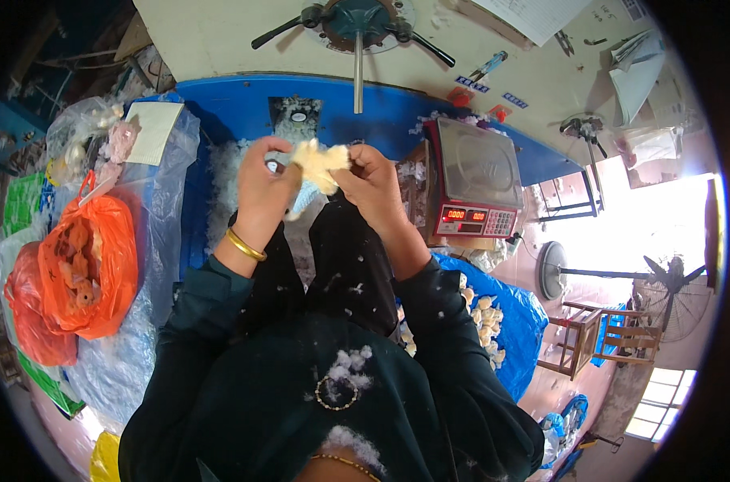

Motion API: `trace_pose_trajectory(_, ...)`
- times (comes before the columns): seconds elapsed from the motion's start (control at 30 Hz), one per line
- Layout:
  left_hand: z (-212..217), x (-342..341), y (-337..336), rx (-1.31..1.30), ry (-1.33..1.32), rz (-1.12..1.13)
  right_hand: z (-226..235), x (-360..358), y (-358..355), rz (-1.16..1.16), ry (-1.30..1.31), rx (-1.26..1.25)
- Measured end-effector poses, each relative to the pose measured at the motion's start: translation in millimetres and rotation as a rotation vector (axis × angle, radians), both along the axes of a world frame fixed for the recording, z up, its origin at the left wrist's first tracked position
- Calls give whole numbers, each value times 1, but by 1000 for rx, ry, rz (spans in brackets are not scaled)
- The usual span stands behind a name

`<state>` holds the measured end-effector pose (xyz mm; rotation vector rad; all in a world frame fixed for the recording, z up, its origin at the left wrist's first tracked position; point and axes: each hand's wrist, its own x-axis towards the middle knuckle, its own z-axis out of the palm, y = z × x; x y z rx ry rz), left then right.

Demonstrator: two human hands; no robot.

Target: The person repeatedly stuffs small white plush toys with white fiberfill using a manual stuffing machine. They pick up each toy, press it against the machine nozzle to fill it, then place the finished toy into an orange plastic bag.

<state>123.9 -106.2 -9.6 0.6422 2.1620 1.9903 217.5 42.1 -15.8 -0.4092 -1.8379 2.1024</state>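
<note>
Over my lap, both hands are on a small cream plush toy point(318, 162) with a light blue patch on its lower side. My left hand point(260, 189) is closed around the toy's left part; a shiny metallic round shape beside its fingers is too small to make out. With fingertips pinched together, my right hand point(373, 183) grips the toy's right edge. White stuffing fluff point(232, 173) lies in the blue bin point(196, 153) below and behind my hands.
A machine with black handles and a metal tube point(358, 72) stands ahead. At right are a red digital scale point(477, 178) and a blue sheet point(525, 321) bearing several cream plush pieces point(487, 321). Orange bags point(112, 265) with brown plush pieces sit at left.
</note>
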Motion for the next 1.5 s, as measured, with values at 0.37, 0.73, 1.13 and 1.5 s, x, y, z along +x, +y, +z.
trace_pose_trajectory(0.37,-1,4,14,274,-495,-337,24,5,-10,-61,208,567)
trace_pose_trajectory(0.73,10,-5,29,-39,-18,-378,7,-4,28,-220,84,344)
trace_pose_trajectory(1.13,5,-89,118,44,-9,-289,16,-111,82,-481,60,114)
trace_pose_trajectory(1.5,5,-118,149,-66,23,-209,19,-152,113,-593,85,415)
